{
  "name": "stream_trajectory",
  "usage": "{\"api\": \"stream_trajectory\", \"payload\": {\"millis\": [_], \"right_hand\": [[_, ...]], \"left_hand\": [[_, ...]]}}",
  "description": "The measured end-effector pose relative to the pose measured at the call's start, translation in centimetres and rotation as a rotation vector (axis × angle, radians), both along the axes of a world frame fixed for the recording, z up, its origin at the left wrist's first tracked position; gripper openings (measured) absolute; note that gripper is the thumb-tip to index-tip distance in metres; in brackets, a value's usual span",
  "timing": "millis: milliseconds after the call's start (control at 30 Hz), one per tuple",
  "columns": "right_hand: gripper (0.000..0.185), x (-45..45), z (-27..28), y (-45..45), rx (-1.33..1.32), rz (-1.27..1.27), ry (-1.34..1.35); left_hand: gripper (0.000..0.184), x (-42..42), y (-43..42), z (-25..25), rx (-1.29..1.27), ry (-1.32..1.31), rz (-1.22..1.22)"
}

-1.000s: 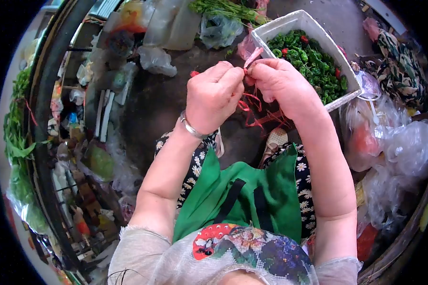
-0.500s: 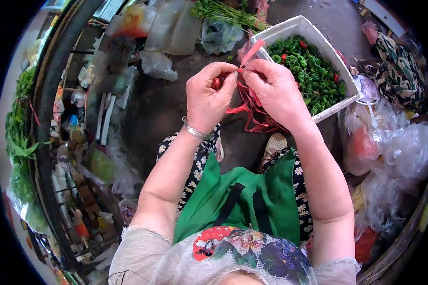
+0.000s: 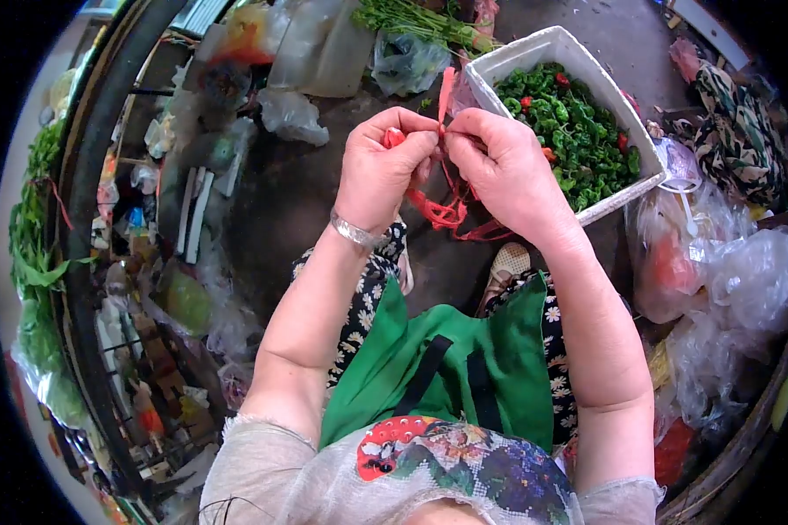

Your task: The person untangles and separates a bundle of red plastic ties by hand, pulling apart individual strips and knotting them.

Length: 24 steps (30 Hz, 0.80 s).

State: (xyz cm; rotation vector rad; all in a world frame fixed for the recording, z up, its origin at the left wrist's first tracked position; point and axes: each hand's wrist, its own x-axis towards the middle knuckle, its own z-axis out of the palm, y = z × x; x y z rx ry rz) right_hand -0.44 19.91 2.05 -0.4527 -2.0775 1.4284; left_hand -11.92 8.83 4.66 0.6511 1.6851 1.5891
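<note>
Both hands meet above the dark floor, to the left of a white foam box. My left hand point(image 3: 381, 171), with a silver bracelet at its wrist, pinches red plastic strips point(image 3: 438, 210), and a red bit shows between thumb and fingers. Close beside it, my right hand point(image 3: 503, 162) is closed on the same strips. One flat strip end sticks up between the fingertips, and a tangle of strips hangs below. The fingertips partly hide where the strips meet.
The white foam box point(image 3: 597, 210) holds green and a few red peppers point(image 3: 578, 131). Green stalks point(image 3: 411, 22) and clear bags point(image 3: 293, 118) lie beyond the hands. A cluttered rack stands left; plastic bags point(image 3: 749, 271) and camouflage cloth point(image 3: 735, 131) are at right.
Over the last second, both hands have shifted slightly, with the fingers turning around the strips. The flat end now stands more upright, and the hanging tangle has swung and changed shape.
</note>
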Motion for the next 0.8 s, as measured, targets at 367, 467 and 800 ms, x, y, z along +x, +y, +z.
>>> {"api": "stream_trajectory", "payload": {"millis": [367, 467, 800], "right_hand": [[0.013, 0.55, 0.89, 0.78, -0.118, 0.089, -0.089], [0.023, 0.52, 0.93, 0.68, -0.142, 0.093, -0.060], [0.022, 0.50, 0.76, 0.77, -0.341, 0.188, -0.019]], "left_hand": [[0.006, -0.07, 0.05, 0.37, 0.052, -0.009, -0.042], [0.006, -0.24, -0.04, 0.14, 0.037, -0.015, -0.052], [0.006, -0.17, -0.11, 0.31, 0.057, -0.142, -0.035]]}}
